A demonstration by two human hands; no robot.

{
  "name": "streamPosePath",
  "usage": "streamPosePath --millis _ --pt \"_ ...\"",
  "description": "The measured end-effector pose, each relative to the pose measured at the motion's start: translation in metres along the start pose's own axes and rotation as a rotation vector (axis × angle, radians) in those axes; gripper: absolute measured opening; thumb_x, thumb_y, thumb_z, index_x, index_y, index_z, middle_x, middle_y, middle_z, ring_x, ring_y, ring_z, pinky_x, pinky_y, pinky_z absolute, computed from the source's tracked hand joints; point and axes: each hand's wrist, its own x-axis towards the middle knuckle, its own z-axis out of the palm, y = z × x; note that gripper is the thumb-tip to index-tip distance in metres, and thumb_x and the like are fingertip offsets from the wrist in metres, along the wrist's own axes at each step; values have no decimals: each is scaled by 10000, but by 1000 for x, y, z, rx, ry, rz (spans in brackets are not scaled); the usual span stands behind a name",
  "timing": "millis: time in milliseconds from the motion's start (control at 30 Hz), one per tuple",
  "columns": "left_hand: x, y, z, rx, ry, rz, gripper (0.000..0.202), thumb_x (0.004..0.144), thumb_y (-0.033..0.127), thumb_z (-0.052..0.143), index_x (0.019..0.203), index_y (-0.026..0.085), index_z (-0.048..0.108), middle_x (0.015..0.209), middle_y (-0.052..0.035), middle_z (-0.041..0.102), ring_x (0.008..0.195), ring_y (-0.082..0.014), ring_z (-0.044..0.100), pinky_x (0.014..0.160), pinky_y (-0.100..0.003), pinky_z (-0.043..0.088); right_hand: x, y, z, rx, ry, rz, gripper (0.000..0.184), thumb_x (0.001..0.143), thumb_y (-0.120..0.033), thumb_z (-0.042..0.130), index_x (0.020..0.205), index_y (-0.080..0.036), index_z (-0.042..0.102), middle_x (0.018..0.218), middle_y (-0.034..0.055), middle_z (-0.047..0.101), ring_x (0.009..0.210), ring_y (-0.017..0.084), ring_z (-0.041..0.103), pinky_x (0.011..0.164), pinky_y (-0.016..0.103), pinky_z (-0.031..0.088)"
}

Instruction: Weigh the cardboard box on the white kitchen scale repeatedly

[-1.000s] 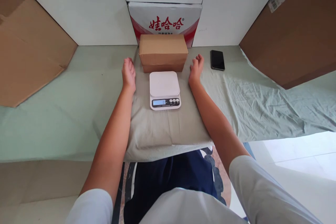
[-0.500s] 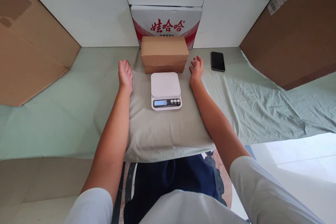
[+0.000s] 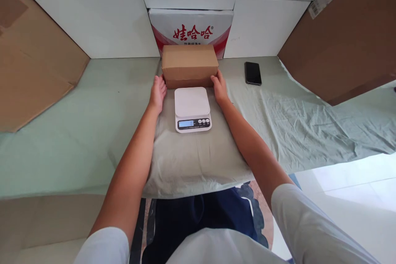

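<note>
A plain brown cardboard box [image 3: 189,61] rests on the pale green sheet, just behind a white kitchen scale [image 3: 192,109] with a lit display. My left hand [image 3: 158,91] lies with stretched fingers against the box's lower left corner. Touching the lower right corner in the same way is my right hand [image 3: 219,87]. Neither hand wraps around the box, which stays on the surface. The scale's platform is bare and sits on a grey-green pillow [image 3: 198,154] between my forearms.
A black phone [image 3: 253,73] lies on the sheet to the right. A red-and-white printed carton [image 3: 192,29] stands behind the box against white foam boards. Large cardboard sheets lean at the left [image 3: 34,62] and right [image 3: 346,37]. The sheet is rumpled at the right.
Both hands have moved inward from the open sheet on either side and now touch the box's lower corners. The box, scale and phone have not moved.
</note>
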Motion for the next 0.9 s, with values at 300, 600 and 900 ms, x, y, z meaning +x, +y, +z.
streamPosePath --millis 300,600,900 --pt "-6 9 5 -23 58 62 697 1212 657 365 1721 241 596 1869 -78 495 1776 -230 408 1483 -401 285 -7 -37 16 -35 22 27 941 746 -816 715 1543 -326 602 1680 59 674 1758 318 430 1527 535 321" --pt "-72 29 -14 -9 -89 365 944 1048 863 595 1643 130 626 1851 -174 503 1799 -341 357 1468 -482 322 -76 -94 3 -23 -51 -150 991 878 -737 699 1729 -360 361 1875 34 432 1816 296 354 1545 475 288" --pt "-152 -2 -21 9 4 321 988 905 926 737 1627 252 699 1790 -152 592 1793 -389 362 1487 -495 301 -147 -91 -11 -28 -69 -43 956 870 -857 693 1684 -429 432 1752 40 569 1701 329 483 1511 523 350"
